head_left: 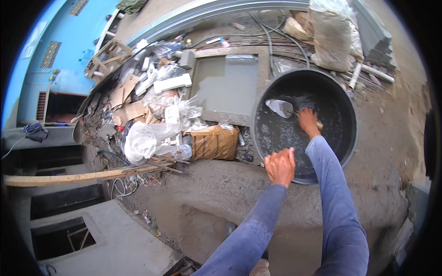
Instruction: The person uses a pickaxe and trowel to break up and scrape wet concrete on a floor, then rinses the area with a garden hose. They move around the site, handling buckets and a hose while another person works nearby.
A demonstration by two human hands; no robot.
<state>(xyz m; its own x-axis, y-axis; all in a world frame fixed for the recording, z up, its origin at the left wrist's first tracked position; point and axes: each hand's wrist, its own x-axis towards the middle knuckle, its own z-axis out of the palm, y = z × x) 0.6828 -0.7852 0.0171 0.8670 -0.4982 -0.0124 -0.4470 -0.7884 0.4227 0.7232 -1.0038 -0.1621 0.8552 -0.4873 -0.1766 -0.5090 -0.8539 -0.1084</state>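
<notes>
A large round black tub (352, 138) stands on the ground in front of me, with dark, rippled water in it. My right hand (308, 121) reaches down into the tub, its fingers low at the water and smeared by splashing. A small light-brown piece (319, 125) shows beside that hand; its kind is unclear. To its left a whitish, scoop-like container (280, 108) floats or rests in the water. Over the near left part of the tub's rim, my left hand (280, 167) is closed, knuckles up. Whatever its fingers hold, if anything, is hidden.
Left of the tub lies a shallow concrete basin (202, 83) of grey water. A brown wrapped bundle (214, 143), white plastic bags (140, 140) and scrap sit beside it. Beyond are hoses (269, 41) and a filled sack (331, 37). A wooden plank (83, 178) extends at left.
</notes>
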